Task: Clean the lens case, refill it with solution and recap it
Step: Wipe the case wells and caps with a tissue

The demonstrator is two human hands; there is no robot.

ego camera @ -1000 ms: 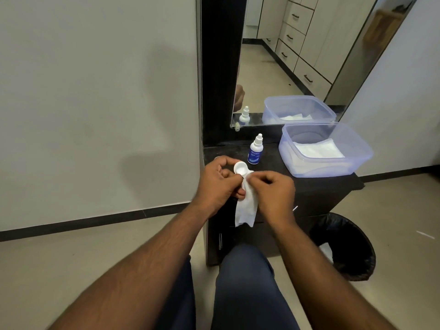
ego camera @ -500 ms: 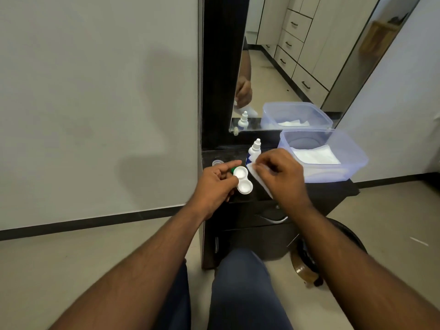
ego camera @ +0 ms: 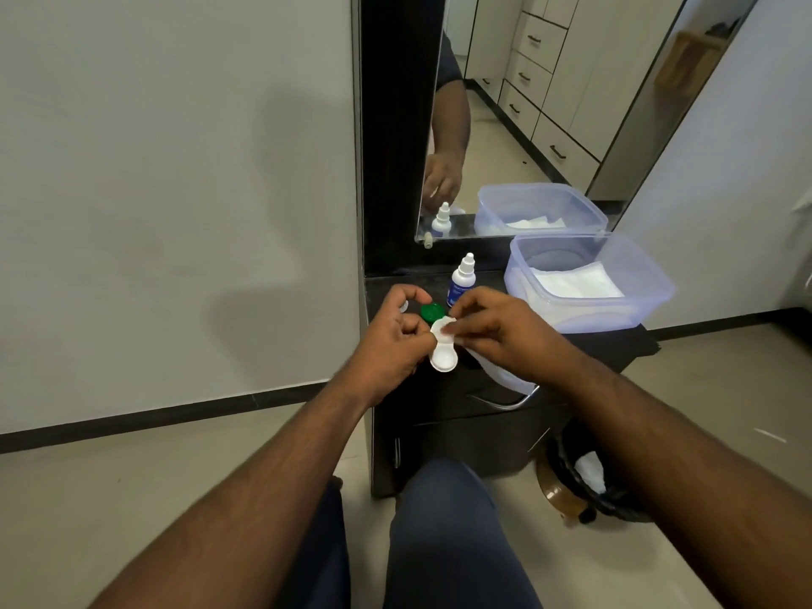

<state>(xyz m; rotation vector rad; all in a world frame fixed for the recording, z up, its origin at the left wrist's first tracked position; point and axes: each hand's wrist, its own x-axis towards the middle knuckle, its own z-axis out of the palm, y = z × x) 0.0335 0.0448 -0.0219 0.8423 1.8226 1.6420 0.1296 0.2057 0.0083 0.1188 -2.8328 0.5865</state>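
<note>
Over the cabinet, left hand point(ego camera: 391, 340) grips lens case point(ego camera: 443, 348) — right hand point(ego camera: 492, 331) pinches tissue point(ego camera: 501, 372).

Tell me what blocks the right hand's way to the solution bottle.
Nothing visible does. The solution bottle stands upright on the dark counter just beyond the right hand, which pinches a tissue against the lens case.

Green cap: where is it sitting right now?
In the head view the green cap lies on the dark cabinet top, just behind the lens case, left of the solution bottle and beside the left hand.
</note>
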